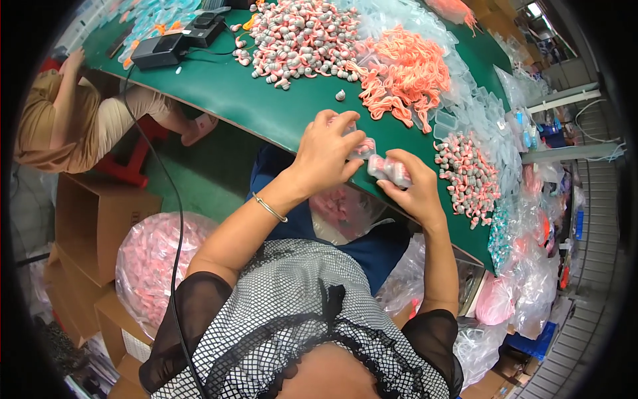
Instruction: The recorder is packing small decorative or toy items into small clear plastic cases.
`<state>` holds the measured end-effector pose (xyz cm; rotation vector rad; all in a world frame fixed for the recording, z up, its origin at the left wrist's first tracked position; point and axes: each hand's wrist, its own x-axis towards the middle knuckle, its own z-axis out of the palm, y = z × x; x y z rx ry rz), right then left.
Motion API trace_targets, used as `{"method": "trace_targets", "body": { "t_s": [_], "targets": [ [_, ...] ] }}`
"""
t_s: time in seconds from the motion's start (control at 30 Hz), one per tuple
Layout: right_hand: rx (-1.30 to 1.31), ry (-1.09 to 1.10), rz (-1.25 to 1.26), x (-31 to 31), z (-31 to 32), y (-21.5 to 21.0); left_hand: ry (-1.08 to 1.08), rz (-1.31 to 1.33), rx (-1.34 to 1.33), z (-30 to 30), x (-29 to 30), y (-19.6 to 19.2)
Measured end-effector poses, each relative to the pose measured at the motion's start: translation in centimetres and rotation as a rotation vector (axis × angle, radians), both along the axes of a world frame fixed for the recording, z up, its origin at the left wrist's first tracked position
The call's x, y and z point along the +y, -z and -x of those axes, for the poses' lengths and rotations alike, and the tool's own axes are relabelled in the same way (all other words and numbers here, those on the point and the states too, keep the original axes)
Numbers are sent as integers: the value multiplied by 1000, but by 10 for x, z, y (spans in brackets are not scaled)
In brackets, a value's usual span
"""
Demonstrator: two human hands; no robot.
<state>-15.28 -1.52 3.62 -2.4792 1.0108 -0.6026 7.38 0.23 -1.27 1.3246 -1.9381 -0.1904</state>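
Note:
Above the near edge of the green table, my left hand (327,147) closes around a small clear plastic case (364,147) with pink pieces inside. My fingers cover part of that case. Close by on the right, my right hand (420,186) grips another clear piece of case (391,170), holding pink and pale pieces. The two clear parts nearly meet; whether they are joined I cannot tell. A single grey-and-white earplug-like piece (340,95) lies beyond my left hand. Right of my right hand is a small heap of pink-and-grey earplug-like pieces (467,174).
A large heap of pink-and-grey pieces (299,40) covers the table's far side, beside bundled orange cords (409,73). Clear cases (475,110) pile along the right. Black devices (159,51) trail a cable. Bagged pink pieces (156,259) and cardboard boxes (100,219) stand left; another person (73,126) sits there.

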Motion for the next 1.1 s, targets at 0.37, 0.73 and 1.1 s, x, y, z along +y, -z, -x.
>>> {"method": "trace_targets", "body": {
  "t_s": [0.37,0.73,1.1],
  "targets": [
    [-560,395,-274,-2,-42,31,-43,187,200,17,-9,1],
    [-1622,401,-582,4,-106,41,-65,118,935,56,-30,8],
    [-1551,601,-577,116,-64,22,278,-40,1027,80,70,3]
  ]
}}
